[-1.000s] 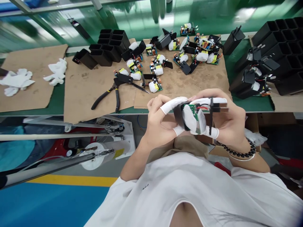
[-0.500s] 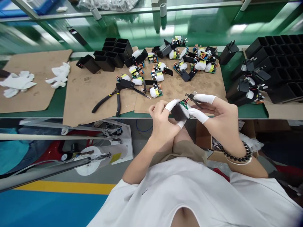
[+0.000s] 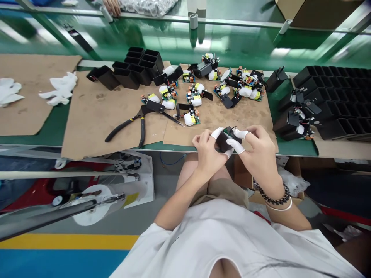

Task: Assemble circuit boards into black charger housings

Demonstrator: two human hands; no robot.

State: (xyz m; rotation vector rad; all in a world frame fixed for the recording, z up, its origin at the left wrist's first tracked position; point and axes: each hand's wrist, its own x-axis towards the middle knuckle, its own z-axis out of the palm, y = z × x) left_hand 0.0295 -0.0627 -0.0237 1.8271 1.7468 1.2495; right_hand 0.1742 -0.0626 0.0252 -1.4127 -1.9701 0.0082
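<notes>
Just over the bench's front edge, my left hand (image 3: 209, 151) grips a black plastic adapter case (image 3: 222, 143) between thumb and index finger. My right hand (image 3: 256, 154) pinches at the case's mouth, closed on a black plug cap (image 3: 231, 129) that is partly covered by its fingers. A green circuit board (image 3: 226, 132) shows at the opening; how deep it sits inside I cannot tell. White finger cots cover the thumb and index finger of both hands. Left of them, black-handled pliers (image 3: 123, 129) lie on cardboard near a board with a white lump (image 3: 190, 119).
Several circuit boards (image 3: 246, 90) with plug caps are spread across the cardboard (image 3: 95, 112). Black cases (image 3: 127, 77) stand behind the pliers, with more rows (image 3: 333, 94) at right. White gloves (image 3: 60, 88) lie left. Another person's hand (image 3: 112, 7) rests at the far rail.
The right hand has brought the plug cap down against the case's mouth, and less of the board and its wires shows. The view has shifted; another person's hand appears at the top.
</notes>
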